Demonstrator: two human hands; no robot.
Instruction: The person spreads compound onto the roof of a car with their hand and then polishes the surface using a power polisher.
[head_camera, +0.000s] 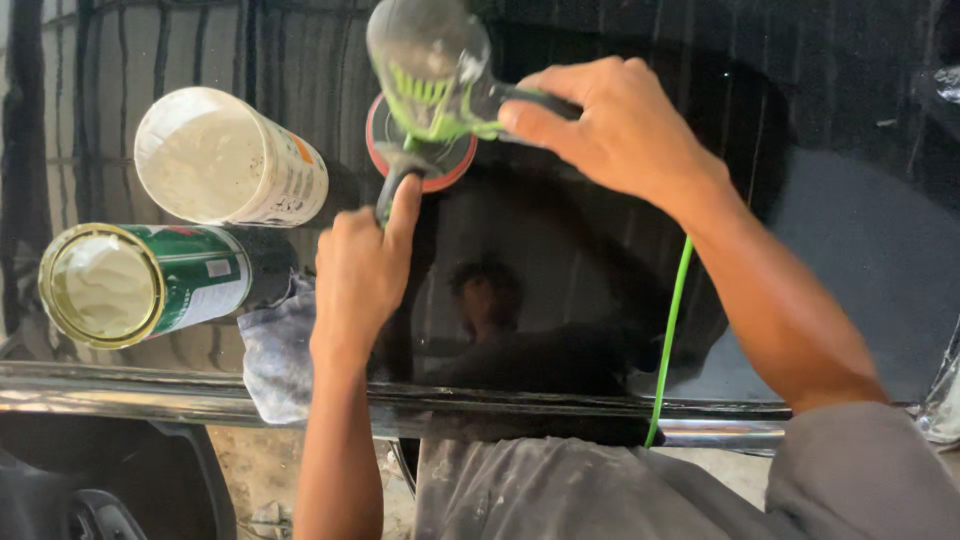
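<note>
Glossy black car panel (850, 250), chrome trim (120, 395), dirt floor (250, 470)

1 head view, looking steeply down, close over glossy black panel (560, 260).

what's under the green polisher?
A round red-rimmed pad pressed flat on the glossy black car panel. The green polisher body covers the pad's face, so the contact patch is hidden.

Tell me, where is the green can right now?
In the head view, the green can stands at the far left on the shiny black panel, just below the white tub and beside the grey cloth.
</note>
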